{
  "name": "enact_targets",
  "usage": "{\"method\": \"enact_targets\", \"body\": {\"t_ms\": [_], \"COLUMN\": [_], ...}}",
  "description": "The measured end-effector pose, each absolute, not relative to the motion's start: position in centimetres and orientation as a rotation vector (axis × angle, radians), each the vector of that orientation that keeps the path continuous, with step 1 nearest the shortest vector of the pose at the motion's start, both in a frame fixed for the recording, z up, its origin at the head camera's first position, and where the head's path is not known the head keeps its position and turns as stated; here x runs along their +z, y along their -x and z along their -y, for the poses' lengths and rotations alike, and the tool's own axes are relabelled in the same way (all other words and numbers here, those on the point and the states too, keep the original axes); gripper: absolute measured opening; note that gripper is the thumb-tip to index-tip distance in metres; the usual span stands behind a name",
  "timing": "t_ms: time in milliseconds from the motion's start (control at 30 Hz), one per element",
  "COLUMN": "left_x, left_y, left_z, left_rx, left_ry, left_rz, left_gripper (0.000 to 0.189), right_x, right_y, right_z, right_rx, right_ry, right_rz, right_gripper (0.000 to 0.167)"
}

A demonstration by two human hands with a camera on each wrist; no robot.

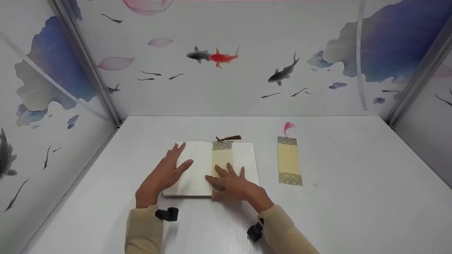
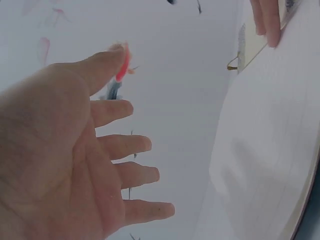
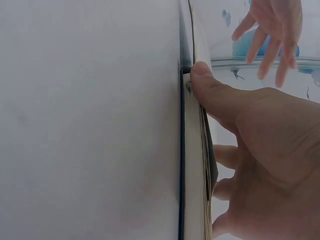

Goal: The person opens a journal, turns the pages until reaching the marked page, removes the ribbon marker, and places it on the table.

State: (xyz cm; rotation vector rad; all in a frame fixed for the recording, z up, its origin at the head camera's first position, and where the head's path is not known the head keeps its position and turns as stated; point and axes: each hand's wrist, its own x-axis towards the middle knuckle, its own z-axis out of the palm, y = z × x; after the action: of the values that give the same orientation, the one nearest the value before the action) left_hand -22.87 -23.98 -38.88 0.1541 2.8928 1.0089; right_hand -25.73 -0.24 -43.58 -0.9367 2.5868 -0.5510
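An open notebook (image 1: 195, 176) with blank white pages lies on the white table. Along its middle, on the right page by the fold, lies a cream bookmark (image 1: 222, 155) with patterned grey-gold ends and a dark brown tassel (image 1: 231, 137) beyond the top edge. My right hand (image 1: 236, 185) rests spread over the bookmark's lower part, fingers on the bookmark and page; its thumb is at the notebook's near edge in the right wrist view. My left hand (image 1: 166, 173), fingers straight and apart, is raised over the left page's outer side and holds nothing.
To the right of the notebook lies a second bookmark (image 1: 289, 158), yellow with patterned ends and a pink tassel (image 1: 288, 127). White panels (image 1: 240, 95) painted with fish and petals stand behind and at both sides of the table (image 1: 353, 183).
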Motion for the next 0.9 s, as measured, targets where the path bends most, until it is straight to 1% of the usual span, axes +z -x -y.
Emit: {"method": "enact_targets", "body": {"t_ms": [233,900], "left_x": [-40.0,-42.1], "left_y": [23.3,23.9], "left_z": [22.9,21.8], "left_rx": [0.874,0.615], "left_ry": [-0.176,-0.043], "left_rz": [-2.843,-2.708], "left_gripper": [0.067,0.070], "right_x": [-43.8,-43.8], "right_y": [26.1,26.2], "right_z": [-0.1,-0.3], "right_rx": [-0.570,-0.655], "right_ry": [0.951,0.959], "right_rz": [-2.560,-2.536], "right_gripper": [0.063,0.064]}}
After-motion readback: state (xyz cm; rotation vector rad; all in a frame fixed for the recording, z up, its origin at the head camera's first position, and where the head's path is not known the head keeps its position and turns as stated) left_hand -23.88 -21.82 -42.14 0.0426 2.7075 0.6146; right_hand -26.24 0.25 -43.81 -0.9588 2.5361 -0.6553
